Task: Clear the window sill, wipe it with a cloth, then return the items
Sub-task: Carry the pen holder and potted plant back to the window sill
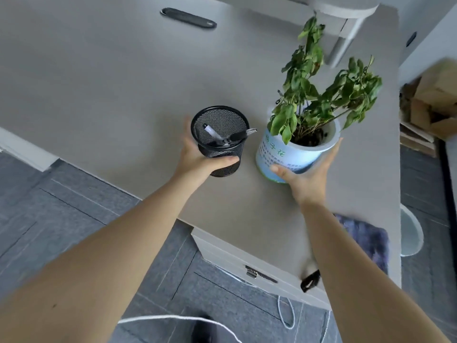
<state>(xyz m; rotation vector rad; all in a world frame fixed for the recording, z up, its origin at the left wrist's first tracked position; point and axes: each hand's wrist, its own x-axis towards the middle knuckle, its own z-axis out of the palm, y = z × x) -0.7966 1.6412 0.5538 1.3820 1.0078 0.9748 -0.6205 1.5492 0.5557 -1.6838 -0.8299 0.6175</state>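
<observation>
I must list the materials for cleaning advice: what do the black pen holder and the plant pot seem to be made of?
Pen holder: looks like black metal wire mesh with a matte finish; the fine grid lets light through and the rim is solid. Plant pot: probably smooth plastic, perhaps glazed ceramic; it has a white rim and a printed pale blue label with a slight sheen.

Soft daylight, blurred warped edges

The pale grey tabletop (111, 90) carried a black mesh pen cup (218, 142) and, just beside it, a potted plant (296, 147). A purple cloth (366, 241) lay near its right edge, and a dark oblong grommet (188, 17) sat far back.
</observation>
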